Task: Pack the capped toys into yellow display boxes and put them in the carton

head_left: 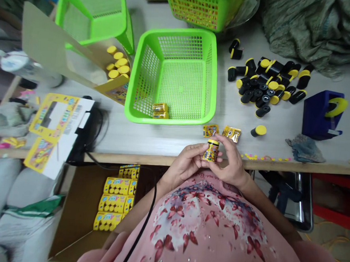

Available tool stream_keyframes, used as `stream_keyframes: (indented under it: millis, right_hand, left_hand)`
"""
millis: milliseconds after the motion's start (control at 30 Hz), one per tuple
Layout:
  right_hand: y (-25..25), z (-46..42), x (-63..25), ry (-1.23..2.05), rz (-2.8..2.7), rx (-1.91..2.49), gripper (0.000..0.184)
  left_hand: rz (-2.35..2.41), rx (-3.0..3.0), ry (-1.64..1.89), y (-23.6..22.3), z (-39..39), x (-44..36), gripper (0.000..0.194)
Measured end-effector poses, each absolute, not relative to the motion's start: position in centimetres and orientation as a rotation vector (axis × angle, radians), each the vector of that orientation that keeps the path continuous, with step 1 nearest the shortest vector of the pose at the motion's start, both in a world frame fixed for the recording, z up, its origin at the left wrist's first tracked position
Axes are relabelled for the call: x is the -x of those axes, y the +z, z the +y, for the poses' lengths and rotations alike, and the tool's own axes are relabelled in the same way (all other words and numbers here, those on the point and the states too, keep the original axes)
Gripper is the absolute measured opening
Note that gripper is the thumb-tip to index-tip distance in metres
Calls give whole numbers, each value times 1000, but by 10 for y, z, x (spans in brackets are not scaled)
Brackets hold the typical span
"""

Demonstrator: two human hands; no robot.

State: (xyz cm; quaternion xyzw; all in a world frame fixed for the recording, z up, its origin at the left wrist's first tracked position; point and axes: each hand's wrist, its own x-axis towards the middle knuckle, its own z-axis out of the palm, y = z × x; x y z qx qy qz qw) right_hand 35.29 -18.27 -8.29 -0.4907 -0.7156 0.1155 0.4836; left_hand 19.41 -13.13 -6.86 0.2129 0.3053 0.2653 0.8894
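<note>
Pink blouse below, fingers wrap a yellow-labelled jar.

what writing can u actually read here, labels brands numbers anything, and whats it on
Yellow packs under the table: large lettering may read "FITY", but it is too blurred to be sure.
Small jar: label too small to read.
Gold foil sachets: print too small to read.
Flat yellow printed cards: print too blurred to read.
</note>
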Motion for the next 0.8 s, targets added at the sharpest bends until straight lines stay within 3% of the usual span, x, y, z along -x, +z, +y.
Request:
stream_keyframes:
  millis: [300,500,800]
  right_hand:
    - [-92,-188,-354,481,-1640,1070,77]
    - [-77,-183,-357,366,-1781,1182,56]
    - [-69,-181,-364,266,-1935,1150,49]
  left_hand:
    - [585,-440,529,-66,-133,-195,43]
    - [655,-463,547,-70,-133,-194,42]
    - [763,-565,538,-65,-127,-192,33]
